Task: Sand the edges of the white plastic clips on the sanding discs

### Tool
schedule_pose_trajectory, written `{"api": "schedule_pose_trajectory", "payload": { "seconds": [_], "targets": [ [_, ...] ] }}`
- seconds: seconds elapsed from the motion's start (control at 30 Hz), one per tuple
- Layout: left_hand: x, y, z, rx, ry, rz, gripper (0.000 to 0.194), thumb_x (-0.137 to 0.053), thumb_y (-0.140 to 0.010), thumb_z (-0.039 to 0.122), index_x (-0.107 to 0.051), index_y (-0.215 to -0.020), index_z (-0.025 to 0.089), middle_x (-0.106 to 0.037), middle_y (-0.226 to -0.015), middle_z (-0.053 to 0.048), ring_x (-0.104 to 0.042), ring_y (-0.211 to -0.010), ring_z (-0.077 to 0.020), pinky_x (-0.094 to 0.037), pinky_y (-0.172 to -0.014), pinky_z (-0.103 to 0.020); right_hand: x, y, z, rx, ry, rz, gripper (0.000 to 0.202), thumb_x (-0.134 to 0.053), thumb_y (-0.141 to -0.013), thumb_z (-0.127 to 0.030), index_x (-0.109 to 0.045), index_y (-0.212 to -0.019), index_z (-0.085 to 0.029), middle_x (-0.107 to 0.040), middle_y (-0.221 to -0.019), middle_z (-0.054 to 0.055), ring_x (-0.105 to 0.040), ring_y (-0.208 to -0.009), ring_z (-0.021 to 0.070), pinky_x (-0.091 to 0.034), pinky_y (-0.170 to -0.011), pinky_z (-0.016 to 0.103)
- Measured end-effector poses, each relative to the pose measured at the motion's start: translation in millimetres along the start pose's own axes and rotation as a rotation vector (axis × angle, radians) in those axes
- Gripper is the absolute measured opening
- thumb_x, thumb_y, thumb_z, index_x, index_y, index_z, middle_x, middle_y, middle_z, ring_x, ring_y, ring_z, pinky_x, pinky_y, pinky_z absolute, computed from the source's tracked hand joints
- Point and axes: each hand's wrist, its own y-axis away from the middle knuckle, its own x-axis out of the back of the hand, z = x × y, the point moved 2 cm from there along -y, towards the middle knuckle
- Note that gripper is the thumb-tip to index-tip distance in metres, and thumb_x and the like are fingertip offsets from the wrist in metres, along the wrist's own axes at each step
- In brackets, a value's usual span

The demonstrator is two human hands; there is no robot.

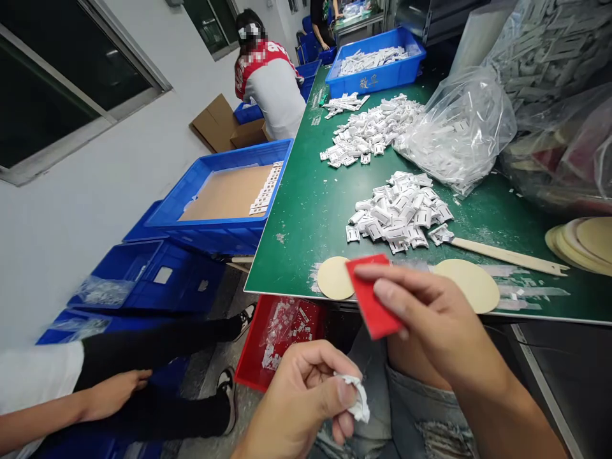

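Note:
My left hand (310, 398), low in the middle of the view, pinches a small white plastic part (359, 405) between thumb and fingers. To its upper right, my right hand (430, 312) grips a flat red rectangular piece (373, 299), perhaps sandpaper or a pad. Both hands are above my lap, in front of the table edge, with the two pieces apart. Beyond them a heap of similar white parts (399, 213) lies on the green table (306, 210). Pale yellow round discs (335, 278) lie along the near edge, one partly behind the red piece.
A wooden stick (507, 254) lies right of the heap. Behind are another pile (375, 131), clear plastic bags (463, 127) and a blue bin (375, 60). A red bin (255, 344) stands below the edge. A seated person's arm (109, 394) is at left; another person (272, 83) bends beyond.

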Motion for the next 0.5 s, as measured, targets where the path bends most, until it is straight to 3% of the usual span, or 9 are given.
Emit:
{"api": "schedule_pose_trajectory", "payload": {
  "seconds": [0.07, 0.1, 0.17, 0.2, 0.23, 0.37, 0.5],
  "targets": [
    [-0.2, 1, 1, 0.003, 0.006, -0.005, 0.037, -0.091, -0.063, 0.041, -0.072, -0.074, 0.012, -0.063, -0.054, 0.000, -0.051, -0.037, -0.0036, -0.038, -0.037, -0.012, -4, 1, 2, 0.037, 0.038, -0.180, 0.030, -0.062, -0.094, -0.038, -0.076, -0.117, -0.025, -0.078, -0.101, 0.004, -0.072, -0.083, 0.0182, -0.057, -0.072, 0.027],
    [0.1, 1, 1, 0.000, 0.006, -0.007, 0.036, -0.091, -0.064, 0.041, -0.072, -0.074, 0.012, -0.063, -0.054, 0.000, -0.051, -0.037, -0.0038, -0.038, -0.037, -0.012, -3, 2, 4, 0.069, 0.091, -0.143, 0.029, -0.062, -0.094, -0.038, -0.076, -0.117, -0.025, -0.078, -0.106, 0.004, -0.072, -0.092, 0.0201, -0.057, -0.081, 0.030],
    [1.4, 2, 1, -0.008, 0.012, -0.002, 0.034, -0.091, -0.065, 0.039, -0.072, -0.074, 0.012, -0.064, -0.055, 0.000, -0.051, -0.037, -0.0037, -0.038, -0.036, -0.011, 2, 3, 8, 0.104, 0.194, 0.109, 0.028, -0.062, -0.094, -0.037, -0.076, -0.116, -0.027, -0.076, -0.114, 0.003, -0.069, -0.106, 0.0215, -0.053, -0.093, 0.032],
    [2.1, 3, 1, -0.011, 0.015, -0.003, 0.032, -0.090, -0.065, 0.038, -0.072, -0.073, 0.013, -0.065, -0.056, 0.000, -0.052, -0.036, -0.0035, -0.038, -0.036, -0.011, 4, 4, 10, 0.101, 0.211, 0.221, 0.027, -0.061, -0.095, -0.038, -0.076, -0.116, -0.028, -0.076, -0.114, 0.002, -0.068, -0.107, 0.0211, -0.053, -0.094, 0.031],
    [2.7, 3, 1, -0.013, 0.018, -0.003, 0.031, -0.090, -0.065, 0.037, -0.072, -0.073, 0.013, -0.065, -0.056, 0.000, -0.052, -0.036, -0.0032, -0.038, -0.036, -0.011, 4, 6, 12, 0.089, 0.199, 0.254, 0.027, -0.060, -0.096, -0.039, -0.075, -0.116, -0.030, -0.076, -0.113, 0.001, -0.069, -0.105, 0.0208, -0.053, -0.092, 0.031],
    [3.3, 3, 2, -0.024, 0.055, 0.005, 0.028, -0.091, -0.066, 0.034, -0.072, -0.073, 0.013, -0.066, -0.058, 0.000, -0.053, -0.037, -0.0031, -0.039, -0.037, -0.010, -2, 19, 10, 0.046, 0.056, 0.126, 0.026, -0.058, -0.096, -0.041, -0.075, -0.114, -0.032, -0.076, -0.102, 0.000, -0.070, -0.093, 0.0192, -0.055, -0.085, 0.028],
    [0.9, 3, 2, -0.076, 0.093, -0.006, 0.022, -0.089, -0.070, 0.029, -0.072, -0.074, 0.015, -0.067, -0.060, 0.000, -0.060, -0.043, -0.0052, -0.046, -0.042, -0.012, -1, 27, 11, 0.041, -0.058, 0.204, 0.024, -0.057, -0.097, -0.041, -0.074, -0.113, -0.034, -0.074, -0.106, -0.002, -0.067, -0.090, 0.0136, -0.053, -0.085, 0.021]
  ]
}}
